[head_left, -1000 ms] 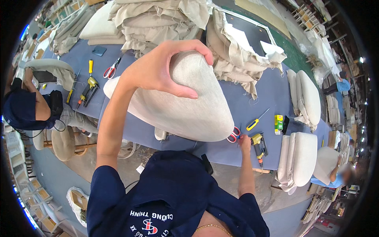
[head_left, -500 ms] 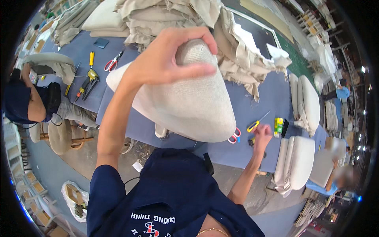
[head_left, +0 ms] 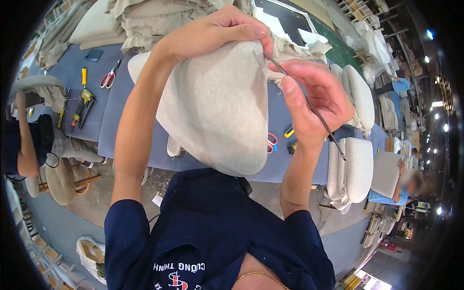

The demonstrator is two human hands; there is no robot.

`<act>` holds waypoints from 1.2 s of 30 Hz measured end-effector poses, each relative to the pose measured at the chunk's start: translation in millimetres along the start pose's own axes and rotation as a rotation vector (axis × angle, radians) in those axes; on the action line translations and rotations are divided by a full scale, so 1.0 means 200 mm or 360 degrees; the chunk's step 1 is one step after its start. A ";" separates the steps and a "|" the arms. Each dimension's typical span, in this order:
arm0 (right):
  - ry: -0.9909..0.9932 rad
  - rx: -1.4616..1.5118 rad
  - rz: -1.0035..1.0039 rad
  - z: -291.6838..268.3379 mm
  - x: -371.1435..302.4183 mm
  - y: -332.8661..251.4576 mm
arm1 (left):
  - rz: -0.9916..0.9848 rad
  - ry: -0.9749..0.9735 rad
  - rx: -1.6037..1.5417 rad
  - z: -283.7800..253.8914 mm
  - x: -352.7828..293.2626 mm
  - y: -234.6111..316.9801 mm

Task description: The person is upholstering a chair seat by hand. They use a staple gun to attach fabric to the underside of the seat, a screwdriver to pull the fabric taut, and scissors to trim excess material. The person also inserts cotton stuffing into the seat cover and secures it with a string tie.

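Observation:
A beige fabric-covered cushion [head_left: 217,106], rounded and wide, is held tilted up in front of me. My left hand [head_left: 217,36] grips its top edge, fingers closed over the upper right corner. From the right, my right hand [head_left: 316,104] pinches a thin dark metal rod [head_left: 323,119] between thumb and fingers. The rod's upper end meets the fabric at that same corner, right beside my left fingertips; its lower end points down to the right. I cannot make out whether the tip goes into the cloth.
On the blue-covered table [head_left: 193,162] lie red-handled scissors [head_left: 272,143], a second pair [head_left: 108,79], a yellow-and-black staple gun [head_left: 84,104] and a yellow-handled tool [head_left: 289,131]. Fabric covers [head_left: 159,24] are heaped behind. Covered cushions [head_left: 358,169] stand at right. A co-worker [head_left: 29,140] is at left.
My right hand has come up from the table to the cushion's top corner, now with the metal rod in it. My left hand's fingers have closed in on that corner.

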State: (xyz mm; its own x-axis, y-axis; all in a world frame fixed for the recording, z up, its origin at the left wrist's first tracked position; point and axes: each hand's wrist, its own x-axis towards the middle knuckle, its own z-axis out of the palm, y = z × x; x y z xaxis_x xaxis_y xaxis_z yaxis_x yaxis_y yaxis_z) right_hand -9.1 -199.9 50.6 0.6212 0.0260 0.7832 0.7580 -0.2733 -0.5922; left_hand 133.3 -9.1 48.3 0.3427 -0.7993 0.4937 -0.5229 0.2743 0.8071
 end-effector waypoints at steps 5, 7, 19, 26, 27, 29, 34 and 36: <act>-0.0096 -0.0106 -0.0055 0.00 0.03 0.02 | -0.0091 -0.0016 -0.0006 0.00 0.00 0.00; -0.0115 -0.0141 -0.0014 0.00 0.04 0.01 | -0.0110 -0.0014 -0.0043 0.00 0.00 0.00; -0.0133 -0.0199 0.0042 0.00 0.05 0.00 | 0.0002 -0.0076 -0.0255 -0.05 -0.01 -0.05; -0.0380 -0.0324 -0.0360 -0.04 0.12 0.04 | -0.0129 -0.0003 -0.0185 -0.03 -0.02 0.02; -0.0419 -0.0338 -0.0509 -0.03 0.13 0.05 | -0.0157 0.0003 -0.0187 -0.03 -0.01 0.00; -0.0473 -0.0360 -0.0731 -0.03 0.17 0.08 | -0.0200 0.0014 -0.0163 -0.05 -0.02 -0.02; -0.0477 -0.0485 -0.0998 -0.01 0.18 0.11 | -0.0174 0.0038 -0.0140 -0.04 -0.04 0.04; -0.0519 -0.0459 -0.0993 -0.02 0.20 0.11 | -0.0233 0.0059 -0.0203 -0.03 -0.04 0.03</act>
State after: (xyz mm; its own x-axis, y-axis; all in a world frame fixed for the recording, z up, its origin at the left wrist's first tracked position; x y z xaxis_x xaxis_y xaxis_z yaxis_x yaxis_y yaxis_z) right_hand 31.8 -208.8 70.2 0.1557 0.5286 0.8345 0.9338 -0.3542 0.0502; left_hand 132.5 2.9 51.3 0.4377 -0.8160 0.3775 -0.3628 0.2238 0.9046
